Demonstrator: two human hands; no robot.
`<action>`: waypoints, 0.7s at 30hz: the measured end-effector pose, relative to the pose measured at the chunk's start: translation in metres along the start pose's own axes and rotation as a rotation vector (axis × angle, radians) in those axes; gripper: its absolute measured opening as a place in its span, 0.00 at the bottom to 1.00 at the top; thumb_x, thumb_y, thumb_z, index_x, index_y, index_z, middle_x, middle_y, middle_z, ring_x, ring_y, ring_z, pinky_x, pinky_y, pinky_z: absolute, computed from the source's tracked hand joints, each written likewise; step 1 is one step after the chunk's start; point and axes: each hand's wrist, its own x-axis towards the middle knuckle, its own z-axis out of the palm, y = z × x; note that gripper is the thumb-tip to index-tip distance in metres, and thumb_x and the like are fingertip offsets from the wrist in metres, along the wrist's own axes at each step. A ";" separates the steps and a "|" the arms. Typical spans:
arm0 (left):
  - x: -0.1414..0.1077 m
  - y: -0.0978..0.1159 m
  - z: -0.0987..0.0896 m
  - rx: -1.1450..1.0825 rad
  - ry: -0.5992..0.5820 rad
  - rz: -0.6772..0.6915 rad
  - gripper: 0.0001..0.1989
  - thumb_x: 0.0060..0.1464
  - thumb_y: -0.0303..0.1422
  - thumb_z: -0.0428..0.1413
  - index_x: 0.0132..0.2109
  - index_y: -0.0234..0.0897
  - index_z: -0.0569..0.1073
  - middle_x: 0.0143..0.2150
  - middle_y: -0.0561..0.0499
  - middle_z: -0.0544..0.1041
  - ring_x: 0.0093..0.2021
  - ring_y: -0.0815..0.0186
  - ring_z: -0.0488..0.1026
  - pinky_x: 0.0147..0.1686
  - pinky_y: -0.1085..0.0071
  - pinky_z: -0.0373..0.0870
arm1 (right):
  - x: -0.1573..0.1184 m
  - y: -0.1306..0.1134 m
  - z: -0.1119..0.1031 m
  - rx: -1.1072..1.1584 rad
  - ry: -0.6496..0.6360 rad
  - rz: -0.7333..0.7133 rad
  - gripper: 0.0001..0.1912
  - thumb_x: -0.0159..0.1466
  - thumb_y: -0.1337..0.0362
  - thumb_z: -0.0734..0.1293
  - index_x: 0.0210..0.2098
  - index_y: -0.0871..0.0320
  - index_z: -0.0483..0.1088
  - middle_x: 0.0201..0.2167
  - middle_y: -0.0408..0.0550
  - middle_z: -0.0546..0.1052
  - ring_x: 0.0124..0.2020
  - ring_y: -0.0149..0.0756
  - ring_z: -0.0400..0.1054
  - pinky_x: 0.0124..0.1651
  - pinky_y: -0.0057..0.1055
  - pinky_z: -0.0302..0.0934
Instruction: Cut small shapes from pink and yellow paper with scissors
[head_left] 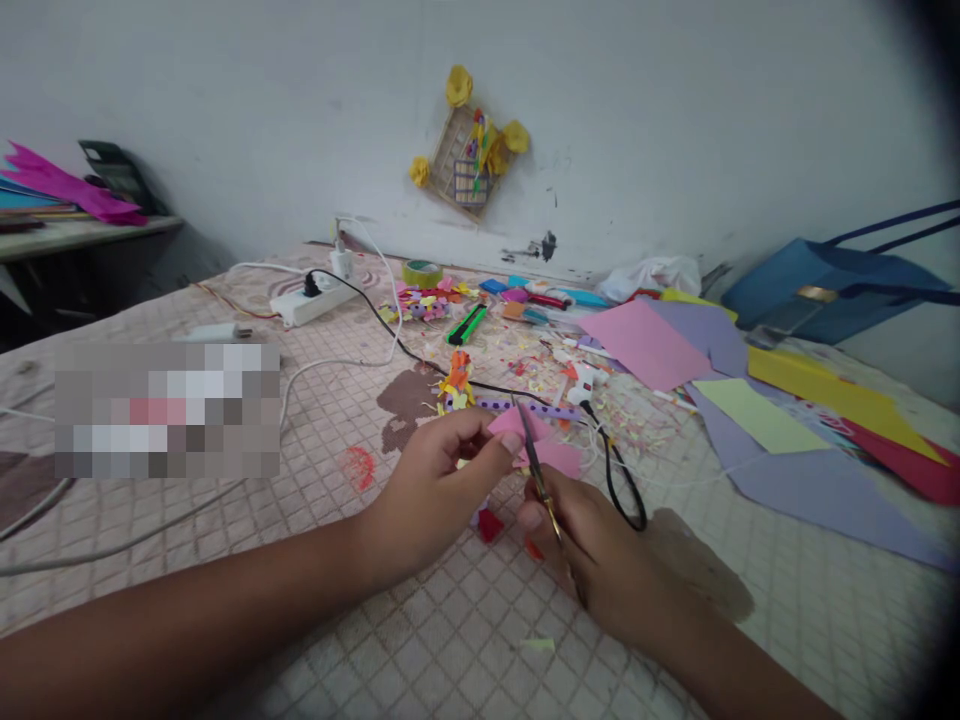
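Note:
Between thumb and fingers, my left hand (450, 465) pinches a small piece of pink paper (516, 422). A pair of scissors (536, 465) with gold-coloured handles is gripped in my right hand (589, 545), blades pointing up and away along the paper's right side. Whether the blades are cutting into it, I cannot tell. Another pink paper piece (559, 460) lies just behind the scissors. Beyond my hands are a dotted purple strip (525, 407) and an orange and yellow paper flower (459, 372). A red scrap (490, 525) lies below my left hand.
A white glue gun (583, 382) with a black cord rests behind my right hand. Further back are a green cutter knife (466, 324), a tape roll (421, 273) and a power strip (315, 297). Coloured sheets (645, 340) and a blue bag (840, 290) are at right.

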 end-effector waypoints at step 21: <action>0.014 0.006 -0.015 0.144 -0.150 0.038 0.12 0.50 0.35 0.52 0.22 0.33 0.66 0.19 0.56 0.62 0.22 0.73 0.58 0.22 0.76 0.55 | 0.000 -0.001 -0.006 -0.014 0.028 -0.020 0.13 0.65 0.55 0.57 0.30 0.57 0.62 0.25 0.45 0.70 0.26 0.34 0.63 0.34 0.32 0.58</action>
